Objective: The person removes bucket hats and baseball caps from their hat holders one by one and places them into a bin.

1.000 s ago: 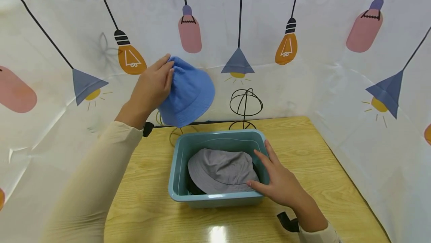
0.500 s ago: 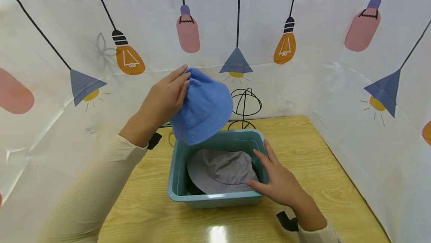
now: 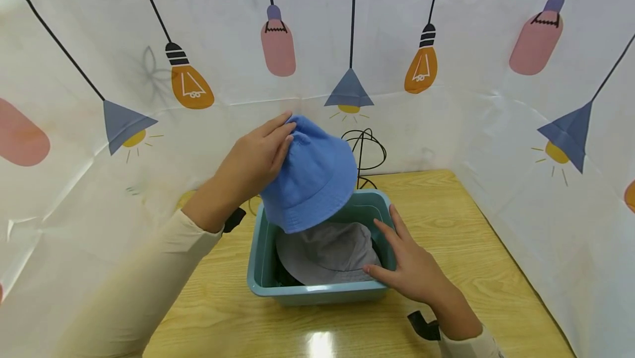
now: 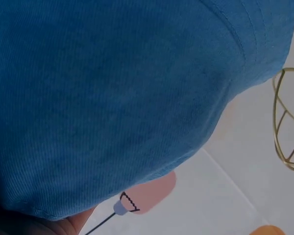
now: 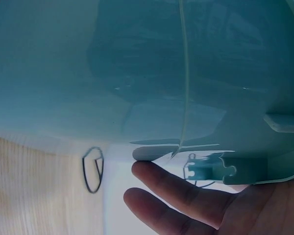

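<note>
Above the left part of a teal plastic bin, my left hand holds a light blue bucket hat by its crown, brim slanting down to the right. In the left wrist view the blue fabric covers most of the picture and hides the fingers. A grey bucket hat lies in the bin, partly covered by the blue one, with something dark beneath it. My right hand rests at the bin's right front corner, fingers spread and fairly straight. In the right wrist view its fingers are beside the bin wall.
Behind the bin stands a black wire stand with a rounded top, partly hidden by the blue hat. A second, gold-coloured wire stand shows in the left wrist view. The wooden table meets a white lamp-printed sheet.
My left hand has carried the blue hat to the right and down, from beyond the bin's left back corner to over the bin. The right hand and the bin stay put.
</note>
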Available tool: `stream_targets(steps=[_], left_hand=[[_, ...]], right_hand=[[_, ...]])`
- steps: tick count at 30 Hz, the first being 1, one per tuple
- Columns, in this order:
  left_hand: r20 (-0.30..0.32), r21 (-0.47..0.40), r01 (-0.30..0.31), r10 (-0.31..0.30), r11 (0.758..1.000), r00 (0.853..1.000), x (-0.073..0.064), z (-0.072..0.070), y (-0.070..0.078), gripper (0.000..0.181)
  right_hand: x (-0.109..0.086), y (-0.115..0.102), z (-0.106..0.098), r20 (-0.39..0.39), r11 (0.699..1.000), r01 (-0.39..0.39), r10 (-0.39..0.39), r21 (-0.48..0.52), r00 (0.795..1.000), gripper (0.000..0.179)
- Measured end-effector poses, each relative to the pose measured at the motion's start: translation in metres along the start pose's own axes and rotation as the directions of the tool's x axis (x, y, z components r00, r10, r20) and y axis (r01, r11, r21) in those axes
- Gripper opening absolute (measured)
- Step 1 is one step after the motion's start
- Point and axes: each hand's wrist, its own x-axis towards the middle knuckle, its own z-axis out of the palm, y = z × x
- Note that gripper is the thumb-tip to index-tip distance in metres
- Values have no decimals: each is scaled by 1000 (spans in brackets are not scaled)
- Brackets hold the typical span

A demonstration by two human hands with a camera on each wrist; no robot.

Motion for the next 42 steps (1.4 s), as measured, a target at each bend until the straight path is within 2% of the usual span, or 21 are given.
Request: stream_targets(steps=[9,13,16,19,22,25,29,35,42], left_hand=[[1,14,-70,70,997,998,-7,8,15,40],[-46,16,-112,112,994,993,-12,17,20,39],[-112,37,-161,164,986,980,-16,26,23,39],[-173,61,-210,217,976,961,-19,34,25,40],[-200,72,-238,248,969,948,-23,40,27,40],[-194,82,-244,255,966,947,-28,46,31,40],[-148,99,-238,251,966,957,-37,51,38,41],[-97,88,-245,253,965,962,-49,56,46,40],[-83,77,-279,285,957,955,-61,59,51,38]], right_hand=[[0,0,0,1,1000,-4,4,8,1000,96],[0,0,0,-4,1000,1,-1,12,1000,99],[1,0,0,-5,1000,-4,4,16,1000,101],[1,1,0,-5,1000,-7,7,20,1000,102],[2,1,1,-9,1000,-3,3,19,1000,102],[2,2,2,-18,1000,0,0,14,1000,102],[3,3,2,-34,1000,5,-4,3,999,103],[2,3,2,-55,1000,13,-13,-1,998,108],[3,5,3,-77,999,32,-33,-3,997,114]])
